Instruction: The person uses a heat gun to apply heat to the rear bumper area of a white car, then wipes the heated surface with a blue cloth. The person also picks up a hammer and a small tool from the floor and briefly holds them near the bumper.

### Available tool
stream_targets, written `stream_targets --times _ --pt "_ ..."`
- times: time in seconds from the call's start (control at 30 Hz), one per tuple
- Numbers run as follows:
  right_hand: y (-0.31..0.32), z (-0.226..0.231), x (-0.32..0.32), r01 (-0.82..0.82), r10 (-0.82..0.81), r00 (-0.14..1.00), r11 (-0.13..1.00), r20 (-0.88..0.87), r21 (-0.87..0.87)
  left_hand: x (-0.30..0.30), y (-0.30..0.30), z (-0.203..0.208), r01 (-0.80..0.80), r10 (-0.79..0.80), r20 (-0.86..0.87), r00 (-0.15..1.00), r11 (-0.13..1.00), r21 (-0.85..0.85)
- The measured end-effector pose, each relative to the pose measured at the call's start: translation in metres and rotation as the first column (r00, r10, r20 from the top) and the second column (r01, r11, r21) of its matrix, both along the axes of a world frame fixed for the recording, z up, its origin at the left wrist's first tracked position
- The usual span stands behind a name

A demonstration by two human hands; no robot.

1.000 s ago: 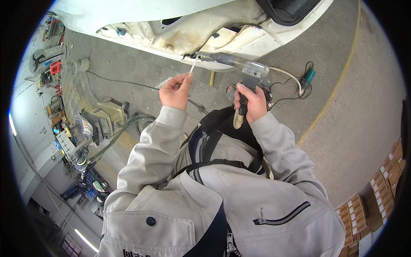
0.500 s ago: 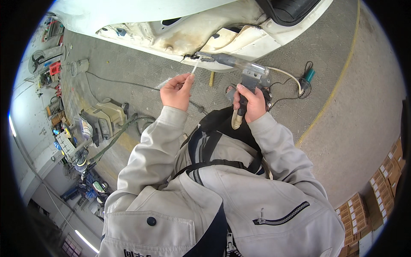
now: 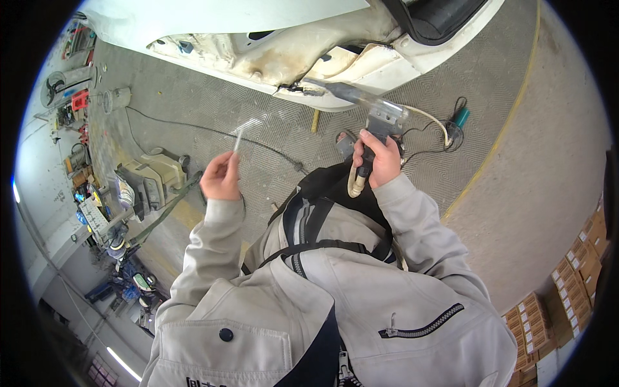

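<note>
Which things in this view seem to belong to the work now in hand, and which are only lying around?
Likely part of the work:
white rod, in the left hand
tool, in the right hand
white bodywork, by the tool's tip

Apparently just lying about:
bucket
fan
beige machine
boxes

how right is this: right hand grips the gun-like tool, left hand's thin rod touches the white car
Wrong about contact: in the head view, the left hand holds the thin rod away from the white car. The right hand does grip the gun-like tool.
</note>
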State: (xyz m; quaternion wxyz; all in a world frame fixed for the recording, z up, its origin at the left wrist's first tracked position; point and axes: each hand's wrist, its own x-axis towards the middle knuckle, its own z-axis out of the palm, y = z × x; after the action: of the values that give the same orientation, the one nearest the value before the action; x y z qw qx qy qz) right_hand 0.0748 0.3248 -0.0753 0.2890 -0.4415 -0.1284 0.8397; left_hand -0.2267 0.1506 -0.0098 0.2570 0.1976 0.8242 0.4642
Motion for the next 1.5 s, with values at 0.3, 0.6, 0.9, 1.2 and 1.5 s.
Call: stream_targets --times 0.3,0.6,0.9,1.2,1.5 --pt "0.018 0.007 0.013 -0.113 0.114 0.991 0.993 -0.069 0.012 -0.068 -0.235 -0.048 -0.115 0.081 -0.120 0.990 0.943 -0.313" --pt "0.031 0.028 0.000 -0.140 0.138 0.982 0.990 0.127 0.009 -0.034 -0.344 -0.078 -0.178 0.127 -0.127 0.984 0.802 -0.571" --pt "0.039 0.042 0.001 -0.187 0.173 0.972 0.979 0.157 0.078 -0.016 -0.338 -0.099 -0.203 0.202 -0.066 0.977 0.790 -0.579" --pt "0.024 0.019 0.006 -0.105 0.106 0.994 0.994 0.040 -0.007 -0.030 -0.350 -0.095 -0.190 0.163 -0.101 0.981 0.752 -0.631" --pt "0.007 0.001 -0.002 -0.041 0.040 0.999 0.999 -0.036 -0.035 -0.027 -0.342 -0.085 -0.115 0.100 -0.061 0.993 0.752 -0.649"
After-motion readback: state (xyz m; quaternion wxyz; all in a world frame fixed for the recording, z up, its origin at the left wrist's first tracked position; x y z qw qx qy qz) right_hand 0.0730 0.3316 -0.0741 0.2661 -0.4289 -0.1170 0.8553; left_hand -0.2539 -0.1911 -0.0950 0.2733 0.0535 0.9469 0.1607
